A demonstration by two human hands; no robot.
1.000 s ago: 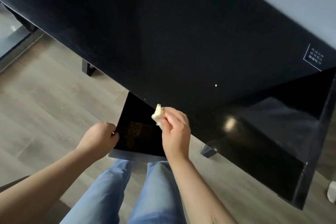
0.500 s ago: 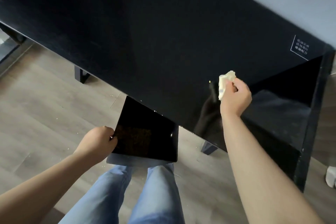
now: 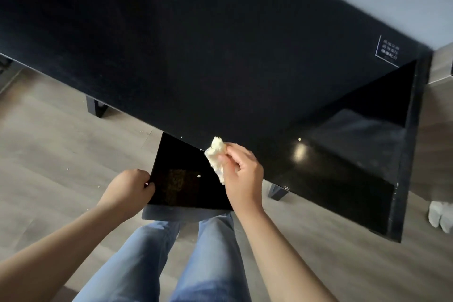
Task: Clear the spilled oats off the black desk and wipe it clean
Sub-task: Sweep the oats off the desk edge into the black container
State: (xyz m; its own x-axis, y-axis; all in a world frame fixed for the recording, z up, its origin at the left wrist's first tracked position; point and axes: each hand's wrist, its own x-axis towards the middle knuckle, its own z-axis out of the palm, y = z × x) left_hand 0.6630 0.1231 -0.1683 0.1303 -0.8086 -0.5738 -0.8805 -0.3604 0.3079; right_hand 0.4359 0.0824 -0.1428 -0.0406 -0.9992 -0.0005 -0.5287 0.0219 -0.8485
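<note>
Six o'clock edge of glossy black desk (image 3: 220, 56), right hand (image 3: 241, 174) pinches crumpled pale-yellow cloth (image 3: 215, 152), left hand (image 3: 127, 187) grips black square tray (image 3: 176, 154) just below, tan oats (image 3: 176, 186) piled inside, one stray flake (image 3: 299, 139) on desk, three o'clock of cloth.

I see the black desk (image 3: 220, 56), matte over most of its top and glossy at the right end, with a white label (image 3: 389, 51) near its far right corner. One oat flake (image 3: 299, 139) lies on the gloss. A few more dot the wood floor (image 3: 49, 142).
</note>
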